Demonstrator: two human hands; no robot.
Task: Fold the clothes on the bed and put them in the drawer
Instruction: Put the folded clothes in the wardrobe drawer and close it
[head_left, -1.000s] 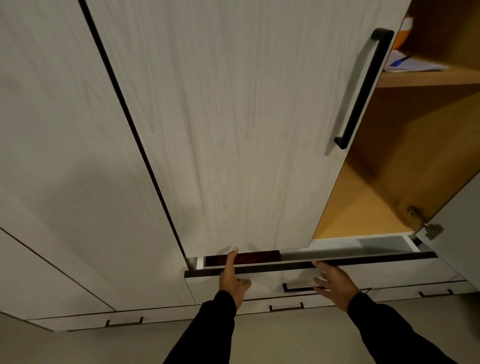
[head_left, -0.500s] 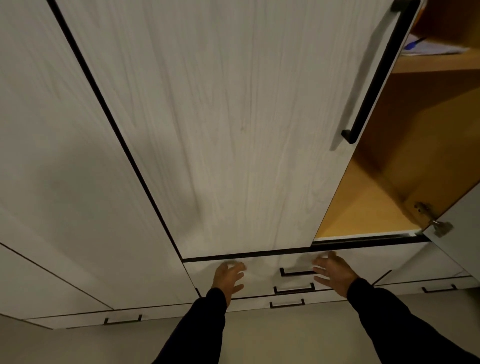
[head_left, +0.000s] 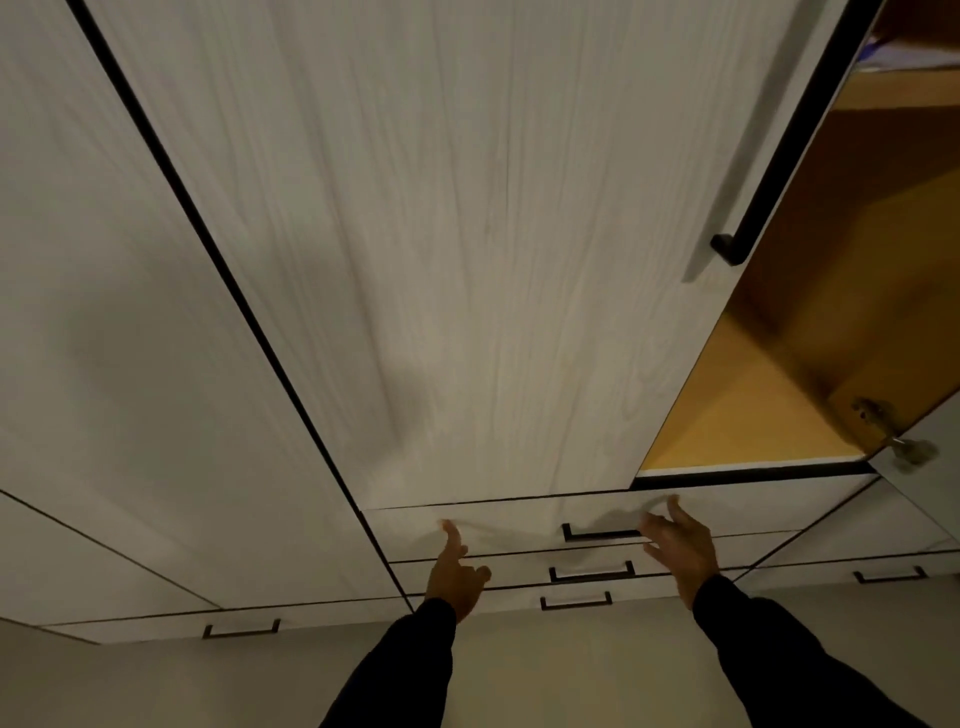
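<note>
low in the frame both hands, left hand (head_left: 453, 574) and right hand (head_left: 678, 545), press flat and loose-fingered, grasping nothing, on the flush top drawer (head_left: 519, 525); no clothes visible, and trapped fabric inside might jam it.

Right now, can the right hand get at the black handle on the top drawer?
Probably yes. The right hand is open beside the top drawer's handle, just off its right end, and nothing lies between them.
</note>
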